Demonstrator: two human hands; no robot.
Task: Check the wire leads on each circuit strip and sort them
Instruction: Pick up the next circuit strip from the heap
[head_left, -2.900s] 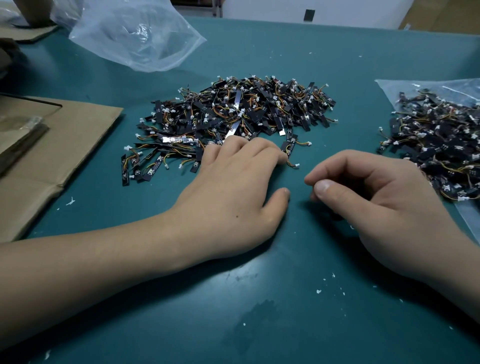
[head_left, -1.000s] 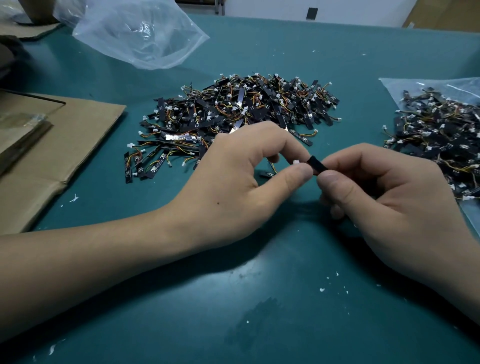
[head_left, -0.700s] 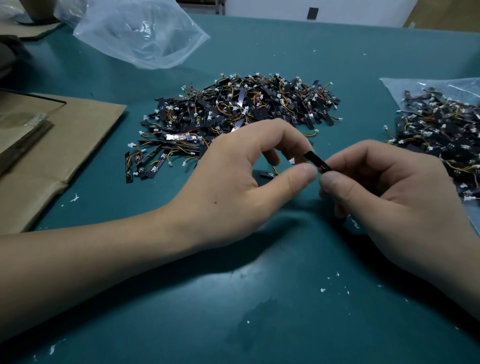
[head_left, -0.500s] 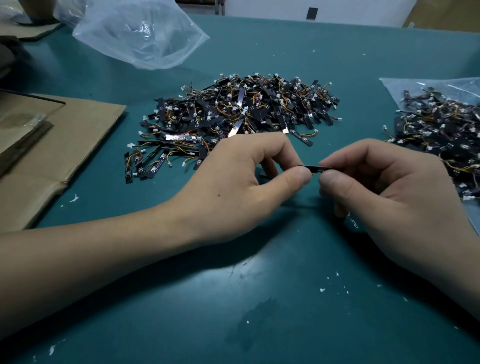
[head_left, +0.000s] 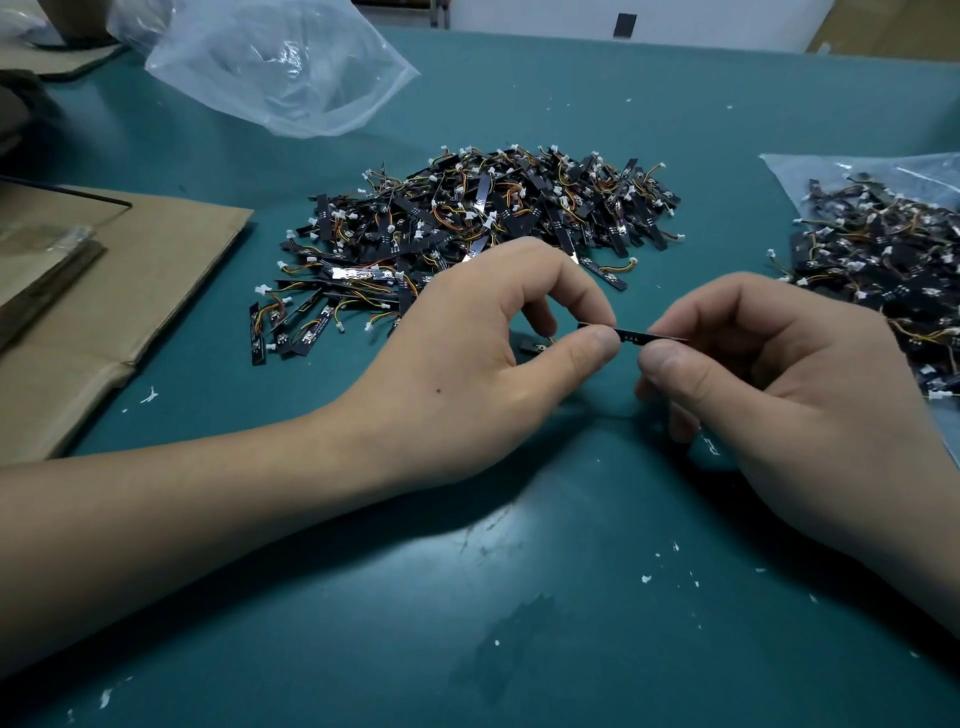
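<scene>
A small black circuit strip (head_left: 631, 335) is held level just above the green table, between my two hands. My left hand (head_left: 478, 358) pinches its left end between thumb and forefinger. My right hand (head_left: 769, 374) pinches its right end the same way. The strip's wire leads are hidden behind my fingers. Behind my hands lies a big loose pile of black strips (head_left: 467, 228) with orange and yellow wires and white connectors. A second pile of strips (head_left: 883, 260) lies on a clear plastic bag at the right. Another strip (head_left: 535, 345) lies on the table under my left fingers.
A flattened cardboard sheet (head_left: 104, 312) covers the table's left side. A crumpled clear plastic bag (head_left: 275, 67) lies at the back left. Small white flecks (head_left: 647, 578) dot the green table (head_left: 467, 623) near me.
My left hand lifted from the edge of the pile with a strip. Both hands then took it by its ends and turned it from tilted to level.
</scene>
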